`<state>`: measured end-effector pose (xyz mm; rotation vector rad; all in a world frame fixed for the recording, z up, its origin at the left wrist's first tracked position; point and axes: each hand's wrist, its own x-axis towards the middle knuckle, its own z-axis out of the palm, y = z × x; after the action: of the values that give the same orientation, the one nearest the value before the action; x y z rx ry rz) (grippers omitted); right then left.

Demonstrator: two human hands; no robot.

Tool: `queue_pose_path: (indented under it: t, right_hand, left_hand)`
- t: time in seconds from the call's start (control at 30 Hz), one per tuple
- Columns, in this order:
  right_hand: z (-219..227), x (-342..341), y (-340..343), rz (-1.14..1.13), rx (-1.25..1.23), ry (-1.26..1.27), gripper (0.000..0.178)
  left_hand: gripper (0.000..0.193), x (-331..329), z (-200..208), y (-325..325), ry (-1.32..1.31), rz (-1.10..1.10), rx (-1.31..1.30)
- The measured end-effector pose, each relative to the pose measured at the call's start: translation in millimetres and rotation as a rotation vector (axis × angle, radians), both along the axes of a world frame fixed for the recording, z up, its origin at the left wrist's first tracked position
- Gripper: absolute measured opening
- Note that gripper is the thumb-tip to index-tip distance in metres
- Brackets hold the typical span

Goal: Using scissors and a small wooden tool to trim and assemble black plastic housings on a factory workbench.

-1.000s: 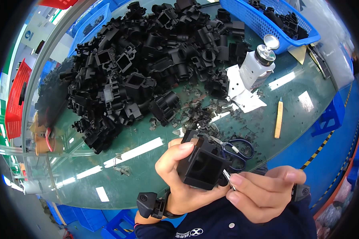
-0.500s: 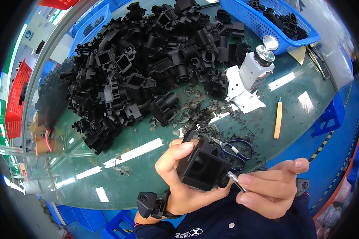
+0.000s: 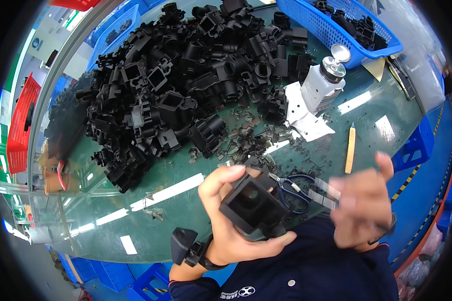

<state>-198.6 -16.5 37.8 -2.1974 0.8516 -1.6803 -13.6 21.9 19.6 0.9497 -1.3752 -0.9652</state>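
Observation:
My left hand is wrapped round a black plastic housing, a box-like moulded part whose square opening faces up. To its right, my right hand is smeared by motion, its fingers bent round a slim silvery metal tool. The blur hides that tool's exact kind. It is apart from the housing. Just beyond the housing lie scissors with dark blue handles, partly behind the housing and my right hand's tool.
A big heap of black plastic housings covers the far table, with plastic scraps before it. At right are a white pump bottle, a white cloth, a yellow-handled craft knife and a blue basket.
My right hand has moved up and to the right, drawing the metal tool away from the housing. My left hand has tilted the housing slightly, and its opening shows more.

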Motion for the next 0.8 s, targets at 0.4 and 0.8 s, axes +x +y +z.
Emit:
queue_pose_path:
  t: [0.4, 0.8]
  right_hand:
    - [-57.8, -25.5, -32.7, -0.223, 0.192, 0.592, 0.025]
    - [-35.3, 6.6, -15.4, 0.513, 0.663, 0.053, 0.035]
  left_hand:
    - [0.102, 0.3, -12.6, -11.5, 0.434, -0.369, 0.054]
    - [0.089, 2.8, -13.9, -26.1, 0.192, -0.434, -0.229]
